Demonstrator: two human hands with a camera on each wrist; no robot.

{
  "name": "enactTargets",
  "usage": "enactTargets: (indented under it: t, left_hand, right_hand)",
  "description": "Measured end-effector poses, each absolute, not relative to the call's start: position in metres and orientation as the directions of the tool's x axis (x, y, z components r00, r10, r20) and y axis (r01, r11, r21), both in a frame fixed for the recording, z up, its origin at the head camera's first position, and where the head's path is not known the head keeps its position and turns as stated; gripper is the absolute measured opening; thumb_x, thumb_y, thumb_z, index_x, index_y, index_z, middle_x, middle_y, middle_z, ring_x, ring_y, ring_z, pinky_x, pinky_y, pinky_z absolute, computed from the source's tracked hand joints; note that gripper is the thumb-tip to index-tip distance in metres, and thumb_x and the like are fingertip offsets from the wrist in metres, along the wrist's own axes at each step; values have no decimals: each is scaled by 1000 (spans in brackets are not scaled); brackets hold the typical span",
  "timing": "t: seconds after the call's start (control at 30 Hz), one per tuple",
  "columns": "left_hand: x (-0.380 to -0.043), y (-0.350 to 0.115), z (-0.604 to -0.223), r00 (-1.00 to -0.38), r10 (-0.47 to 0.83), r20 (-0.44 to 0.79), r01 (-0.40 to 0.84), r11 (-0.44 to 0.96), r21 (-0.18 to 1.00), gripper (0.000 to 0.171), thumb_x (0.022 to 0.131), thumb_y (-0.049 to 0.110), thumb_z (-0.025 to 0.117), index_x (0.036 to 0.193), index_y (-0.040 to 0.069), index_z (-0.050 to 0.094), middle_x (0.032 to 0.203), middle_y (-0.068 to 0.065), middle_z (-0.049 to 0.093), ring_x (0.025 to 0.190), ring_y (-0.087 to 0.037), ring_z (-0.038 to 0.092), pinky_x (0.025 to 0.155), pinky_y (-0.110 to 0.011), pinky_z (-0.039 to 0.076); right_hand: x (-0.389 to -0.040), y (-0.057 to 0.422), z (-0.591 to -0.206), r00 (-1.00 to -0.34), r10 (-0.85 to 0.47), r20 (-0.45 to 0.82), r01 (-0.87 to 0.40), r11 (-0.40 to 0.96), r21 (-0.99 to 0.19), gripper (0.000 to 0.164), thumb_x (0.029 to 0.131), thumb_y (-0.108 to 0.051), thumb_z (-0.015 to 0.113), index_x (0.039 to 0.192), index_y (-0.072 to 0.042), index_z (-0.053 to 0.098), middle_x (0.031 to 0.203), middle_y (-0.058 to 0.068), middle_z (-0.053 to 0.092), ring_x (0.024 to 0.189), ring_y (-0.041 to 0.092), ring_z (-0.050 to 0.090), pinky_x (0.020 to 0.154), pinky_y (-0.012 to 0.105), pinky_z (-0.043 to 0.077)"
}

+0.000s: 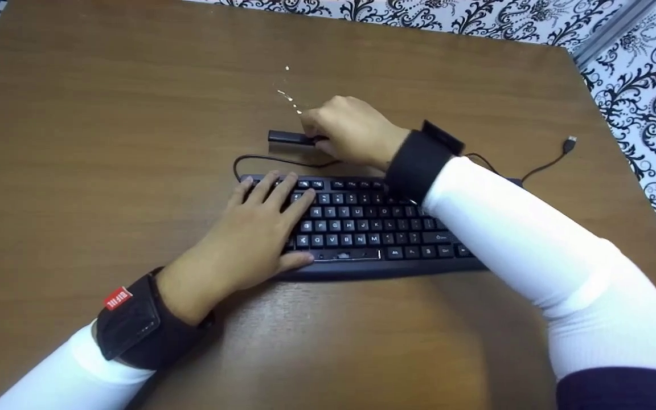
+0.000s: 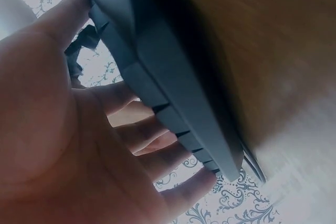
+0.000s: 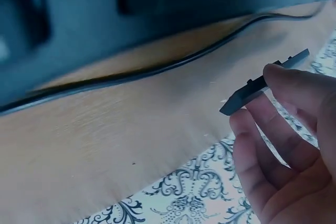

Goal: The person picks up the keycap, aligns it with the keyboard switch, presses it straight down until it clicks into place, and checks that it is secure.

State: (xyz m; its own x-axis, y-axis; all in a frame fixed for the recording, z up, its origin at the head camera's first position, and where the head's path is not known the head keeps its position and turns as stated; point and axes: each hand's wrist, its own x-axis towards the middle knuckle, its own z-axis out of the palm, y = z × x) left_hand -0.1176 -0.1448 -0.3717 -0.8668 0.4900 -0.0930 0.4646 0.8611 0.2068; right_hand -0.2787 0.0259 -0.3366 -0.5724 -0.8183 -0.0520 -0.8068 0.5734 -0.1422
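A black keyboard [image 1: 356, 225] lies on the wooden table. In its bottom row the long space bar slot [image 1: 356, 255] is uncovered, showing bare fittings. My left hand [image 1: 254, 233] rests with fingers spread over the keyboard's left end; the left wrist view has its fingers along the keys' edge. Beyond the keyboard's back edge, my right hand [image 1: 356, 128] pinches a long black space bar keycap [image 1: 291, 138] between thumb and fingers. The right wrist view shows small clips on one side of this keycap [image 3: 244, 97], which is held above the table.
The keyboard's cable [image 1: 282, 158] loops behind it, and a USB plug [image 1: 569, 144] lies at the right. Small bright specks [image 1: 289, 99] show on the table beyond the right hand. Patterned wallpaper [image 1: 396, 16] borders the table's [image 1: 106, 142] far side.
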Motion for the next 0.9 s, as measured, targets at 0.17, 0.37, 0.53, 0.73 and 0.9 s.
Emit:
enactTargets:
  t: [0.17, 0.37, 0.53, 0.73, 0.9]
  left_hand:
    - [-117, -144, -372, -864, 491, -112, 460, 860, 220, 94, 88, 69, 57, 158, 14, 29, 165, -20, 22, 152, -42, 20, 121, -64, 18]
    - [-118, -143, -372, -857, 499, -128, 466, 858, 217, 102, 83, 74, 60, 158, 13, 29, 165, -20, 21, 152, -42, 19, 121, -64, 18]
    - [-118, -144, -372, -853, 504, -133, 475, 857, 199, 103, 82, 75, 60, 158, 11, 30, 165, -21, 20, 152, -42, 20, 121, -64, 19]
    - [-119, -146, -371, -853, 506, -133, 478, 857, 193, 108, 80, 76, 62, 159, 12, 26, 165, -20, 20, 152, -43, 20, 121, -64, 19]
    - [-119, -145, -370, -853, 507, -121, 481, 855, 194, 109, 79, 76, 63, 159, 12, 27, 165, -20, 21, 152, -43, 21, 120, -65, 19]
  right_hand:
    - [-257, 48, -331, -532, -846, 10, -826, 517, -227, 6, 88, -5, 69, 92, -4, 65, 85, 10, 69, 78, 26, 65, 73, 39, 56]
    - [-220, 87, -326, -465, -872, 152, -873, 423, -242, 10, 88, -6, 72, 96, -3, 67, 90, 12, 70, 78, 24, 68, 72, 33, 60]
    - [-188, 108, -330, -410, -886, 215, -901, 357, -245, 13, 86, -6, 75, 98, -5, 70, 92, 10, 71, 80, 21, 68, 73, 29, 60]
    - [-161, 112, -339, -399, -898, 183, -907, 357, -225, 16, 87, -9, 74, 103, -8, 71, 99, 7, 71, 91, 22, 69, 84, 34, 59]
    - [-148, 112, -347, -390, -903, 179, -916, 360, -178, 17, 88, -9, 74, 105, -9, 71, 97, 5, 69, 90, 20, 66, 83, 33, 58]
